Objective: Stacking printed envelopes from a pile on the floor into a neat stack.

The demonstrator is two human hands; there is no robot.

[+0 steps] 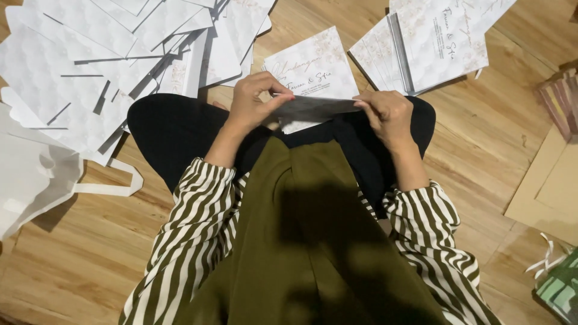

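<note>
Both my hands hold one white card [313, 107] edge-on over my lap. My left hand [253, 101] pinches its left end, and my right hand [388, 114] pinches its right end. The card looks bent or folded along its length. Just beyond it, another white card with printed script [313, 66] lies flat on the wooden floor. My sleeves are striped olive and white, and I sit cross-legged in black trousers.
A spread of several white embossed cards [102, 54] covers the floor at upper left. A stack of printed cards [433, 42] lies at upper right. A white bag with a handle [36, 174] sits at left, brown cardboard [551, 186] at right.
</note>
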